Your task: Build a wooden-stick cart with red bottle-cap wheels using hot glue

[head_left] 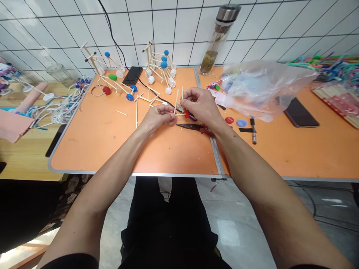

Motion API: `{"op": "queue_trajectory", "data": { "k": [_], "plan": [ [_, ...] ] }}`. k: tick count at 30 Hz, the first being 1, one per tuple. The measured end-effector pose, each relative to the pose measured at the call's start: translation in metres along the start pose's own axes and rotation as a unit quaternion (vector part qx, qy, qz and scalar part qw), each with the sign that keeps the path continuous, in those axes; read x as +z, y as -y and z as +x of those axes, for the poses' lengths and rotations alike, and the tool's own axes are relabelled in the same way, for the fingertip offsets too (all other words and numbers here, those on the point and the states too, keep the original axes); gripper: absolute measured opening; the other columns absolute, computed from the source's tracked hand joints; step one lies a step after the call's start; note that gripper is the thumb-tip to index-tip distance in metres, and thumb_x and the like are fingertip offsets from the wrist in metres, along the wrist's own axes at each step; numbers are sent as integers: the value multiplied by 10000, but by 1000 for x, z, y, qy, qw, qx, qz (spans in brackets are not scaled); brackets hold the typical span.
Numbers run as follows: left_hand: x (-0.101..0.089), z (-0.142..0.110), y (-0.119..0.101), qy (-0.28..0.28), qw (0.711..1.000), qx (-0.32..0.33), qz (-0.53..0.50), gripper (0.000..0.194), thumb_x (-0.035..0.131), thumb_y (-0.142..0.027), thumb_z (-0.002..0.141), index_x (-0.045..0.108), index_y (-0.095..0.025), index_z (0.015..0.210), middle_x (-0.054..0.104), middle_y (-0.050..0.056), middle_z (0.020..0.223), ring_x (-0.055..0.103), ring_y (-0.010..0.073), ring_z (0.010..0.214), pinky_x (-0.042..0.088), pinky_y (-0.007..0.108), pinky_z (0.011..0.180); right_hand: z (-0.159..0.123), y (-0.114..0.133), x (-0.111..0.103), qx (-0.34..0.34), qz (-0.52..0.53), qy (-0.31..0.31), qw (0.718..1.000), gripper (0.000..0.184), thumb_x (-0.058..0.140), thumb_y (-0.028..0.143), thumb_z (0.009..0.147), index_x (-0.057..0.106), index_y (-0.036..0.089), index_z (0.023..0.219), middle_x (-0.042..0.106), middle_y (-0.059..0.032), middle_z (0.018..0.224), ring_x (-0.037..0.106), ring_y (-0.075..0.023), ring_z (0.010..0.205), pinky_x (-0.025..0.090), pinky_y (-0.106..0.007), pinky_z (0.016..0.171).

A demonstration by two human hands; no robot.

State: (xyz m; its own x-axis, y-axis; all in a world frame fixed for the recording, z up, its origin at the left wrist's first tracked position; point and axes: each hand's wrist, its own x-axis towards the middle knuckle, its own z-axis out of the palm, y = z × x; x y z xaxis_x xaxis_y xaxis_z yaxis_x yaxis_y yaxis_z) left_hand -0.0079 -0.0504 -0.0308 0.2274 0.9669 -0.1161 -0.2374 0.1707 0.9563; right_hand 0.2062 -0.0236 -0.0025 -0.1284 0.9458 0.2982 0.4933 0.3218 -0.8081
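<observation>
two hands well inside table edge

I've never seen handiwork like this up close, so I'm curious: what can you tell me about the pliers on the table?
The long-nose pliers have slender, dark metal jaws and red handles. They lie flat on the orange tabletop, with the tips pointing left and the handles to the right, near a metal seam between table sections. The person's right hand is above them, not gripping them. The handles pass close beneath the right forearm, though contact cannot be confirmed.
</observation>
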Motion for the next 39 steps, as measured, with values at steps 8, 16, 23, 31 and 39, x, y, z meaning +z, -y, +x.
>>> {"op": "queue_trajectory", "data": {
  "k": [8, 16, 23, 31, 39],
  "plan": [
    [1, 0, 0, 3, 1000, -1, 0, 218, 1028, -111, 824, 859, -165, 951, 891, 71, 860, 852, 173, 786, 711, 281, 783, 1, -2, -1, -10, 25, 1, 1000, 173, 724, 113, 934, 679, 278, 905, 738, 23, 830, 680, -194, 744, 537, -345, 765],
    [-1, 2, 1, 19, 1000, 13, 7, 209, 1014, -112, 827, 855, -151, 957, 887, 59, 840, 833, 163, 749, 718, 287, 786, 6, -15, 4, -25, 60, -21, 998, 186, 823, 121, 871, 708, 267, 872, 719, 23, 784, 628, -182, 694, 484, -356, 710],
    [-2, 3, 2, 12, 1000, 12, 6, 207, 1007, -105, 825, 850, -155, 949, 891, 65, 852, 851, 178, 766, 713, 292, 779, 5, -13, 2, -23, 57, -15, 998, 178, 818, 123, 865, 710, 265, 869, 713, 25, 782, 616, -186, 712, 491, -368, 748],
    [-2, 3, 2, 6, 1000, 2, 7, 252, 1030, -126, 800, 850, -154, 974, 897, 77, 869, 863, 191, 802, 703, 297, 786, 5, -12, 2, -21, 59, -6, 998, 173, 798, 130, 866, 690, 266, 871, 712, 21, 783, 629, -191, 720, 481, -374, 756],
    [-2, 2, 2, 3, 1000, 6, 1, 277, 1039, -133, 773, 844, -155, 969, 870, 44, 845, 877, 196, 797, 718, 313, 807, 2, -6, -1, -18, 71, 0, 997, 144, 769, 143, 874, 697, 267, 866, 704, 22, 768, 647, -199, 719, 472, -378, 761]
  ]
}}
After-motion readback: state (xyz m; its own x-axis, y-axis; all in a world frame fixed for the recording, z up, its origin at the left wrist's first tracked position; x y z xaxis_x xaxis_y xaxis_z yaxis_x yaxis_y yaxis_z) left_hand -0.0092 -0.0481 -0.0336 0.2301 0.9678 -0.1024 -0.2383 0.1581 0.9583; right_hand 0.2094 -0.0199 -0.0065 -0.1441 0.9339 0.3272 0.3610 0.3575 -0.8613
